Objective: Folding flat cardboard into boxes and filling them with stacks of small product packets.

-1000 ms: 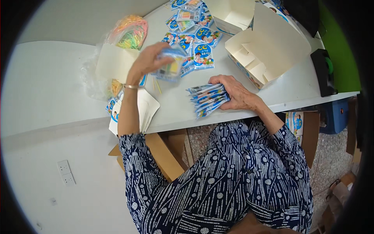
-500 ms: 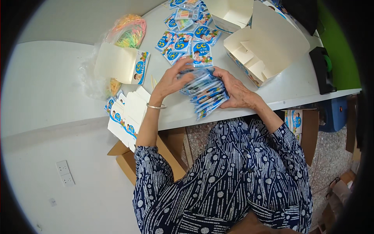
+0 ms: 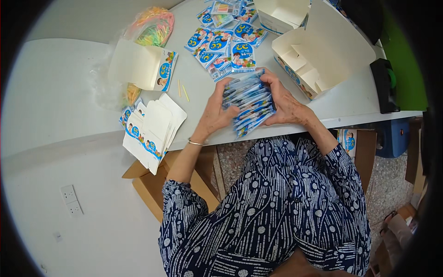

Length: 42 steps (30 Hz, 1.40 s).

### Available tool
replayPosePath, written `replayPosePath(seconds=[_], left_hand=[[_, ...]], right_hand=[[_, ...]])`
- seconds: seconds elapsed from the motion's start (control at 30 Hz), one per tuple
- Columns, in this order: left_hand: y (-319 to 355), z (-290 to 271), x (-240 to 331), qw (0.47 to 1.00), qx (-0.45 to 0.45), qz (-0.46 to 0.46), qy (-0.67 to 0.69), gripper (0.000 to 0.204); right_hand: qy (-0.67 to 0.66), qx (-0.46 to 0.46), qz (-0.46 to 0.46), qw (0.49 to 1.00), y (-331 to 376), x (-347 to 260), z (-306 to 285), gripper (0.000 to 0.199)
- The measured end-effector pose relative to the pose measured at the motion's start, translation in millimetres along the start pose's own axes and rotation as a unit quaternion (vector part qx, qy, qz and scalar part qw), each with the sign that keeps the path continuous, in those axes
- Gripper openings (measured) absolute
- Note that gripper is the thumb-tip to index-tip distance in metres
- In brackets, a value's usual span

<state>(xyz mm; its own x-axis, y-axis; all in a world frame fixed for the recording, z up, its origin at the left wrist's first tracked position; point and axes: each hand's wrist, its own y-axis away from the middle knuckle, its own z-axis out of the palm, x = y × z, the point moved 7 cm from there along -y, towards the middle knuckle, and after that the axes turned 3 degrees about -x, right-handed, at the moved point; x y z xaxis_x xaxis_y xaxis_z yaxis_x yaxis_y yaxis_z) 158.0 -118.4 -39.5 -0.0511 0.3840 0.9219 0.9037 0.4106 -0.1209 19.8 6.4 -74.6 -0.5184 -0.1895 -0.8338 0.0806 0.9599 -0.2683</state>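
Note:
A stack of blue-and-white packets (image 3: 249, 104) lies at the near edge of the white table (image 3: 194, 115), squeezed between both hands. My left hand (image 3: 216, 115) presses its left side and my right hand (image 3: 284, 101) grips its right side. Several more loose blue packets (image 3: 224, 44) are spread on the table just beyond the stack.
An open white carton (image 3: 318, 60) stands right of the hands, another (image 3: 281, 14) behind it. A folded carton (image 3: 143, 67) and a bag of coloured sticks (image 3: 152, 25) sit at the left. Flat carton blanks (image 3: 152, 131) overhang the table edge. A brown cardboard box (image 3: 152, 184) is below.
My left hand picked up a packet from the pile beyond, brought it back onto the stack, and now both hands squeeze the stack together.

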Motion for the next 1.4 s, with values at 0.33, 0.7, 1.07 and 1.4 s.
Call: replayPosePath(seconds=[0.33, 0.7, 1.07, 1.4], left_hand=[[3, 19, 46, 0.944, -0.208, 0.038, -0.254, 0.133], [-4, 28, 42, 0.928, -0.158, 0.057, -0.332, 0.111], [-14, 39, 46, 0.853, -0.173, 0.062, -0.489, 0.099], [-23, 41, 42, 0.881, -0.181, 0.009, -0.437, 0.102]], right_hand=[[0.010, -0.023, 0.008, 1.000, -1, -2, 1, 0.115], [0.025, -0.036, 0.012, 0.999, -12, -2, 4, 0.125], [0.055, -0.034, -0.007, 0.998, -11, -5, 3, 0.125], [0.099, 0.057, 0.006, 0.993, 13, -25, -22, 0.115]])
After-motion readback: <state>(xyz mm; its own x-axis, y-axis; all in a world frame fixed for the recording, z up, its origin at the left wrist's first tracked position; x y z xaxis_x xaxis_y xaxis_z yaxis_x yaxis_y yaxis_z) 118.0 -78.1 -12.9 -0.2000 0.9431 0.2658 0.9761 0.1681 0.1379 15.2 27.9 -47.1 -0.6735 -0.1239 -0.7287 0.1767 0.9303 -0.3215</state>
